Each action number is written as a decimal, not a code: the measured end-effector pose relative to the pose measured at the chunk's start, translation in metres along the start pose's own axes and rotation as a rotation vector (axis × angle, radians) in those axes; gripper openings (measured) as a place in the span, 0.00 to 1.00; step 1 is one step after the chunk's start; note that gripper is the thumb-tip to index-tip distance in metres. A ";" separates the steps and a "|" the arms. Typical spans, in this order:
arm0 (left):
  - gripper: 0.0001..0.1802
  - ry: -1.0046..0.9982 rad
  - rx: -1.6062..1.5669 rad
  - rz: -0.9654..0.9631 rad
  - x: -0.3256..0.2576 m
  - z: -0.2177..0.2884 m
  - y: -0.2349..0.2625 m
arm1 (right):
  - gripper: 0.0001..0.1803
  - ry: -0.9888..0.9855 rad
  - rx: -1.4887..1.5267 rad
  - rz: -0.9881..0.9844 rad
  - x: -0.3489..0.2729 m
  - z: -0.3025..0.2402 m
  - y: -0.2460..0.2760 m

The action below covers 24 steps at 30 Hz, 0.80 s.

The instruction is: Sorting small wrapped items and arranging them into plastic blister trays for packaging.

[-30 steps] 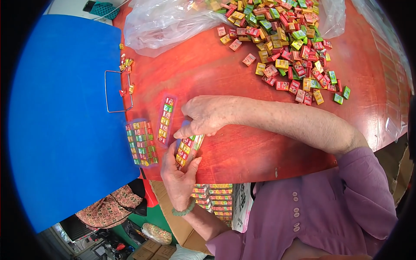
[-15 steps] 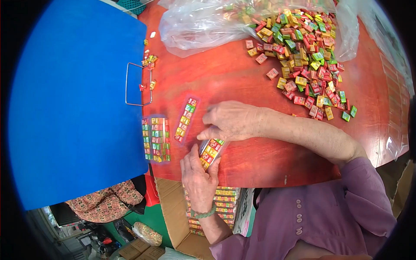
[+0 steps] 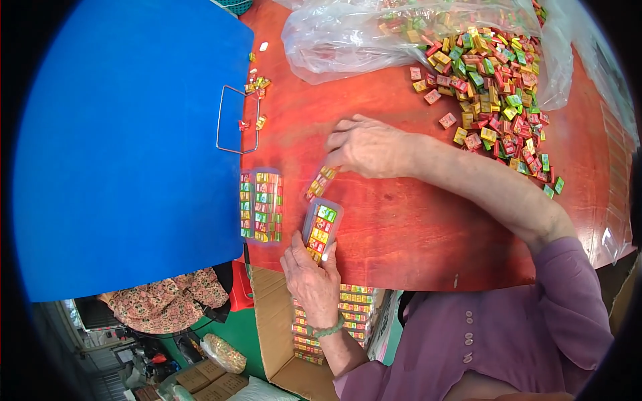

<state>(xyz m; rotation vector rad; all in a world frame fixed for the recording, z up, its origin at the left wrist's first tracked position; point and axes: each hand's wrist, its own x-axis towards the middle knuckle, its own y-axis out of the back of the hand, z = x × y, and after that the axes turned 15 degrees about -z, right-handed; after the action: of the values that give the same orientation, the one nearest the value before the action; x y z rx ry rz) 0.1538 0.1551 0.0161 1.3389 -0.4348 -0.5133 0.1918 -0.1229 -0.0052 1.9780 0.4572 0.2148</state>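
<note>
My left hand point(image 3: 311, 284), wearing a green beaded bracelet, grips the lower end of a clear plastic tray point(image 3: 328, 212) holding a row of small red, yellow and green packets. Just beyond it, the fingers of my right hand point(image 3: 368, 146) close on the far end of a second narrow tray of packets point(image 3: 321, 182), partly hidden by the fingers and slightly blurred. To the left, several filled trays point(image 3: 261, 206) lie side by side at the edge of the red table point(image 3: 394, 220).
Loose packets point(image 3: 498, 93) are heaped at the far right under a clear plastic bag point(image 3: 348, 47). A blue board point(image 3: 134, 147) with a wire handle point(image 3: 219, 127) adjoins the table's left. Below the near edge, a cardboard box point(image 3: 271, 321) contains stacked filled trays point(image 3: 354, 311).
My right hand has moved away from the tray in my left hand and onto the other narrow tray, which has shifted. The whole view has moved slightly leftward.
</note>
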 end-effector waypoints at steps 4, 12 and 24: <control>0.37 0.042 0.039 0.055 0.007 0.001 -0.005 | 0.16 0.029 -0.154 0.040 -0.031 0.019 0.002; 0.37 0.061 0.074 0.109 0.031 -0.001 -0.011 | 0.21 0.099 -0.241 -0.048 -0.053 0.024 0.012; 0.41 0.053 0.035 0.100 0.054 0.002 -0.009 | 0.30 0.074 0.140 0.047 -0.022 -0.021 0.013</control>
<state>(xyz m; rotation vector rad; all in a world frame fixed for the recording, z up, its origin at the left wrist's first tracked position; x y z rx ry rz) 0.1960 0.1208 0.0074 1.3542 -0.4666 -0.3884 0.1668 -0.1194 0.0166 2.1251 0.4852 0.2924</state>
